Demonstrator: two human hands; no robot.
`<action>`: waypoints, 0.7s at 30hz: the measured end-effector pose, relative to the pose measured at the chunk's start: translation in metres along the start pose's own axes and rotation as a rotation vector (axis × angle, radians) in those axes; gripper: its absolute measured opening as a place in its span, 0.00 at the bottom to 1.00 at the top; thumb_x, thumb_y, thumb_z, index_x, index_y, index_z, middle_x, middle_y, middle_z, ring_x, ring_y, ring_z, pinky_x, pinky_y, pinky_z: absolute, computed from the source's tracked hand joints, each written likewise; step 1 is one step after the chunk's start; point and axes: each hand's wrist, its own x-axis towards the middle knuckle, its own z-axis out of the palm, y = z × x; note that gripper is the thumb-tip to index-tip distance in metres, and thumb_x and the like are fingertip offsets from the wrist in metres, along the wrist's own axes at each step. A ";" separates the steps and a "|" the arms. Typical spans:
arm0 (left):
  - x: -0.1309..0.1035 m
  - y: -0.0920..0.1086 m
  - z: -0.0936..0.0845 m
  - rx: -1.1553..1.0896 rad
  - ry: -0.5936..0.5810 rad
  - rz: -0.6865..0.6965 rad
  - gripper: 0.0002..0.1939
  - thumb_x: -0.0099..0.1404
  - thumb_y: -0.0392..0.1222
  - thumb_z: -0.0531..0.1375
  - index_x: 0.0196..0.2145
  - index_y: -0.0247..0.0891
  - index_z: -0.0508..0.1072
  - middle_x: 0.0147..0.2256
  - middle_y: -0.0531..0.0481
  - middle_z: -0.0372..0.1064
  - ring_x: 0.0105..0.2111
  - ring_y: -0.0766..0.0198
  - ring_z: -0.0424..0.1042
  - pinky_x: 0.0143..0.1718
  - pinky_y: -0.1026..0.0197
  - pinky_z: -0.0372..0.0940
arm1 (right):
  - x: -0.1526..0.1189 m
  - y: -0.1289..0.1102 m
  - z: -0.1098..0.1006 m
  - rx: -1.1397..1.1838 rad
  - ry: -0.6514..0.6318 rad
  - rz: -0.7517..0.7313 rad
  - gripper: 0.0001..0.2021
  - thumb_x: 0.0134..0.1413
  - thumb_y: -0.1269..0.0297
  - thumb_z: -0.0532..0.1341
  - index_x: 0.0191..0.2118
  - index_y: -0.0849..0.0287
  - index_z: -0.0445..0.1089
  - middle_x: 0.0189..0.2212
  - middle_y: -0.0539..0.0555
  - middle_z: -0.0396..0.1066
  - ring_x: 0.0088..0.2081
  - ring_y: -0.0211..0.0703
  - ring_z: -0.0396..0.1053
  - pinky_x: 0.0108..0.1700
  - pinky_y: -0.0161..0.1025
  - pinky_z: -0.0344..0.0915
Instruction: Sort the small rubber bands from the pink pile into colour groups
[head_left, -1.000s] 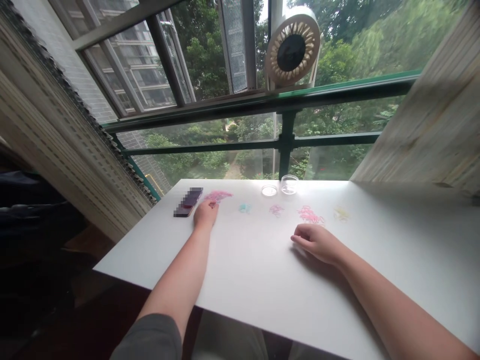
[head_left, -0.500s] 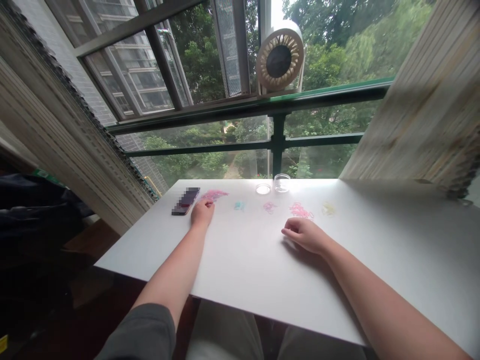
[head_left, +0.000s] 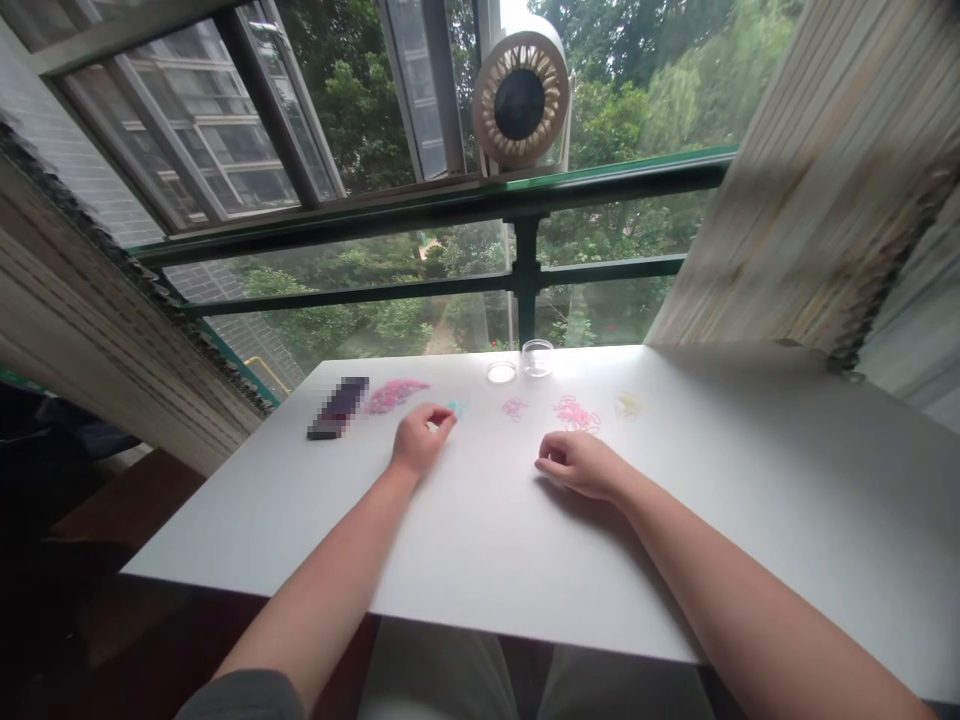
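Note:
My left hand (head_left: 422, 438) is over the white table with thumb and forefinger pinched at the near edge of a small blue pile (head_left: 457, 408); what they hold, if anything, is too small to make out. My right hand (head_left: 579, 462) has its fingers curled, just in front of a pile of pink loops (head_left: 576, 412) that look like small rubber bands. Whatever it holds is hidden. Between the hands lies a little purplish-pink pile (head_left: 514, 408). A larger pink and purple pile (head_left: 397, 394) is at the left, and a pale yellow pile (head_left: 628, 404) at the right.
A blurred-out phone (head_left: 339, 408) lies at the table's left. By the far edge are a clear round container (head_left: 537, 359) and a clear lid (head_left: 501, 373). Behind the white table (head_left: 480, 540) stand a green railing (head_left: 526, 260) and a round fan (head_left: 520, 100).
My left hand has moved right, from the large pink and purple pile to the blue one. My right hand stays by the pink loops. The whole view has shifted slightly.

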 end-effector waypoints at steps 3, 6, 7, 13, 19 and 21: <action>-0.012 0.042 0.025 -0.123 -0.268 0.233 0.08 0.58 0.44 0.58 0.32 0.40 0.75 0.31 0.51 0.74 0.33 0.65 0.71 0.33 0.65 0.63 | 0.001 -0.001 0.001 0.030 0.015 -0.029 0.05 0.48 0.63 0.58 0.32 0.57 0.68 0.21 0.48 0.67 0.23 0.35 0.60 0.26 0.33 0.54; -0.015 0.072 0.043 -0.197 -0.444 0.310 0.06 0.58 0.42 0.58 0.31 0.40 0.75 0.29 0.53 0.74 0.30 0.67 0.71 0.33 0.65 0.63 | 0.001 0.000 0.002 0.067 0.048 -0.035 0.06 0.49 0.62 0.58 0.33 0.58 0.67 0.21 0.47 0.65 0.23 0.34 0.60 0.27 0.33 0.55; -0.014 0.077 0.047 -0.224 -0.465 0.305 0.06 0.58 0.41 0.58 0.31 0.40 0.75 0.29 0.53 0.74 0.29 0.67 0.71 0.32 0.65 0.63 | 0.001 0.001 0.002 0.078 0.062 -0.032 0.06 0.49 0.63 0.58 0.32 0.58 0.67 0.21 0.47 0.65 0.23 0.34 0.60 0.27 0.33 0.55; -0.012 0.076 0.046 -0.309 -0.493 0.231 0.07 0.59 0.42 0.58 0.31 0.39 0.74 0.29 0.53 0.74 0.28 0.68 0.70 0.30 0.66 0.63 | 0.002 0.002 0.004 0.131 0.094 -0.018 0.04 0.52 0.65 0.55 0.30 0.58 0.65 0.19 0.46 0.62 0.22 0.33 0.58 0.26 0.32 0.55; -0.020 0.070 0.037 -0.292 -0.582 0.248 0.06 0.58 0.42 0.58 0.30 0.39 0.74 0.28 0.53 0.73 0.26 0.69 0.68 0.28 0.67 0.62 | 0.003 0.000 0.008 0.185 0.085 -0.052 0.02 0.52 0.68 0.55 0.31 0.58 0.65 0.20 0.46 0.61 0.22 0.32 0.57 0.25 0.31 0.54; -0.021 0.070 0.037 -0.297 -0.586 0.246 0.06 0.58 0.42 0.58 0.30 0.39 0.74 0.28 0.53 0.73 0.26 0.69 0.68 0.28 0.67 0.61 | 0.003 0.000 0.009 0.193 0.080 -0.072 0.02 0.51 0.68 0.55 0.30 0.59 0.64 0.20 0.46 0.61 0.23 0.32 0.57 0.25 0.31 0.54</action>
